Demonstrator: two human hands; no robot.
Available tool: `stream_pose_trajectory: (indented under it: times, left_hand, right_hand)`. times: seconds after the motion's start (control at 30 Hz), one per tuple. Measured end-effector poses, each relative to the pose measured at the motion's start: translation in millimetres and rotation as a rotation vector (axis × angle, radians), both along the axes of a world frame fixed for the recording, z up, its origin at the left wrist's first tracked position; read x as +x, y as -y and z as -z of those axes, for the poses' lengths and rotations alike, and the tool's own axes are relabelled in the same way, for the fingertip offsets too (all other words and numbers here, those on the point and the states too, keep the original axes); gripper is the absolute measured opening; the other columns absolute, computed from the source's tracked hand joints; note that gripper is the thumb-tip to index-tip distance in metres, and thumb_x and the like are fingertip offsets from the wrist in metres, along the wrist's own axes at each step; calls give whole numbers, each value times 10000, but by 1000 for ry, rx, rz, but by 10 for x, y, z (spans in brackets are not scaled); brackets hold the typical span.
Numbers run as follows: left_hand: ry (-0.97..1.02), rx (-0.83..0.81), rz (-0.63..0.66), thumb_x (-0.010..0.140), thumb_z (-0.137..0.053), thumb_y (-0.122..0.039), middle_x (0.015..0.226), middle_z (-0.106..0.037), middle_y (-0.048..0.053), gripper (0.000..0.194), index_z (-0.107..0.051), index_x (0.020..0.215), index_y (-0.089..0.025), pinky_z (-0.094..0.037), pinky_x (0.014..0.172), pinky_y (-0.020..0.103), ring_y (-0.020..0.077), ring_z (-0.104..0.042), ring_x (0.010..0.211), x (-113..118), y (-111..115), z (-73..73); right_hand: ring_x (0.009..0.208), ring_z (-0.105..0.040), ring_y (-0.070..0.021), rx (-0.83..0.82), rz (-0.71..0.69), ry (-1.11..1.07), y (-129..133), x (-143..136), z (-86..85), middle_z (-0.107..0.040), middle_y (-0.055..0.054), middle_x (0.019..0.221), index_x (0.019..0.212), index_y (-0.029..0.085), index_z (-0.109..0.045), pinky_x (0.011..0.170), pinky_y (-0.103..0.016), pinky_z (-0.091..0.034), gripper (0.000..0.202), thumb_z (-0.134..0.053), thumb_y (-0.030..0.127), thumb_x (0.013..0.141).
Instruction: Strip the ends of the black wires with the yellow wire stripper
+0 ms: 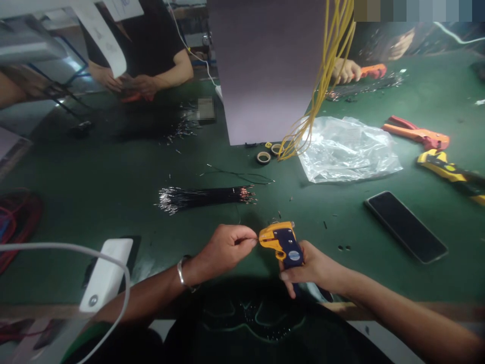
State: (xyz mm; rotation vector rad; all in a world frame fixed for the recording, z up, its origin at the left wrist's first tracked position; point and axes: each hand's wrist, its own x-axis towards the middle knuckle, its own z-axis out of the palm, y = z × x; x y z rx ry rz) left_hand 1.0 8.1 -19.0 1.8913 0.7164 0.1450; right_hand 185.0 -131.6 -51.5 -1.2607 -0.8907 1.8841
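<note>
My right hand is wrapped round the dark blue grip of a yellow-and-blue wire stripper, its jaws turned to the left. My left hand pinches a thin dark wire at the mouth of those jaws; most of the wire is hidden by the fingers. Just beyond my hands lies a bundle of black wires, with silvery ends at the left and copper-coloured ends at the right. A few loose wires lie behind the bundle.
Yellow wires hang beside a grey panel. Tape rolls, a plastic bag, orange pliers, a yellow tool and a phone are on the green table. A white power strip lies left. Other people's hands work opposite.
</note>
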Motion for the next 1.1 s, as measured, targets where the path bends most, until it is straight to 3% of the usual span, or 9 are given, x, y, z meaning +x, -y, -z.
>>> stream_pose_trajectory:
  times: [0.37,0.5,0.67,0.97,1.1]
  left_hand:
    - [38,71,56,834,-545,-187,703,-701,13,184,-724,806,-153,-441,597,210,109,-596,628,-9,-14,30]
    - [79,171,94,851,-537,-169,690,-705,13,193,-720,795,-160,-441,595,210,103,-593,591,-18,-10,41]
    - [163,365,166,864,-554,-157,674,-706,15,171,-712,799,-158,-441,602,206,106,-616,585,-35,-39,116]
    - [306,529,157,888,-522,-152,590,-655,-12,206,-653,729,-155,-426,547,193,85,-579,512,-49,16,117]
    - [295,539,174,892,-514,-161,625,-680,-14,207,-665,751,-166,-444,570,192,85,-599,537,-53,14,115]
  right_hand:
    - [463,-557,-130,-62,25,142,42,-56,-23,-643,-20,497,534,186,-549,532,-263,-441,189,-628,190,706]
    - [481,-532,-129,-79,-3,280,61,-37,-55,-616,-10,506,513,190,-544,517,-259,-422,188,-585,157,693]
    - [468,-391,-95,-52,-1,497,87,-8,-93,-493,43,507,561,194,-491,456,-248,-310,149,-591,188,672]
    - [538,-340,-100,18,38,539,101,-44,-148,-432,39,586,649,183,-486,489,-255,-306,102,-556,235,701]
    - [531,-311,-96,-41,4,487,106,-45,-222,-391,48,584,657,191,-457,465,-247,-290,125,-554,248,711]
